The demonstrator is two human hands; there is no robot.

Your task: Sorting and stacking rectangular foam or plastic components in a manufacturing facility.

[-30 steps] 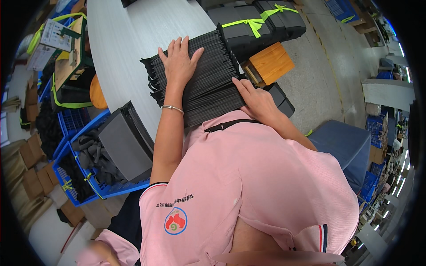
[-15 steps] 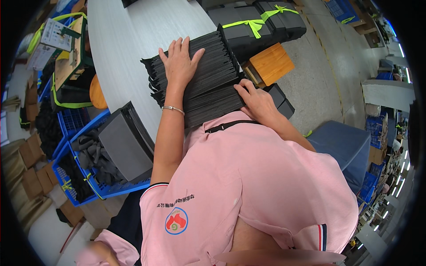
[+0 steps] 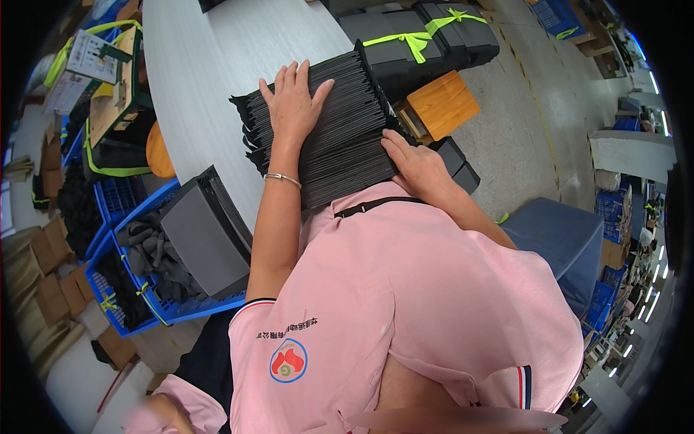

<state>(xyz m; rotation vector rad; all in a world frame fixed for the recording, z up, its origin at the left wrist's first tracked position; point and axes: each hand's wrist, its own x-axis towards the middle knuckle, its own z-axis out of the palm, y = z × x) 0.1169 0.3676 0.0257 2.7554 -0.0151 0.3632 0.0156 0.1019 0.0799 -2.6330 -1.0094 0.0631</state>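
A thick row of thin black sheets, packed face to face with their edges up, lies across the table's near edge against my front. Their kind cannot be made out. My left hand lies flat on top, fingers spread and thumb apart. At the row's right side my right hand has its fingers bent against the sheet edges. Its fingertips are close together on them, and part of the thumb side is hidden.
The pale table extends away from me. Blue crates with dark pieces and a grey-black stack stand left. Black bundles tied in yellow-green, a wooden stool and a blue covered block stand right. Another person's pink sleeve shows lower left.
A gap between the sheets near my right hand has closed up. My right fingers have shifted slightly and drawn together at the edge. The left hand has stayed in place.
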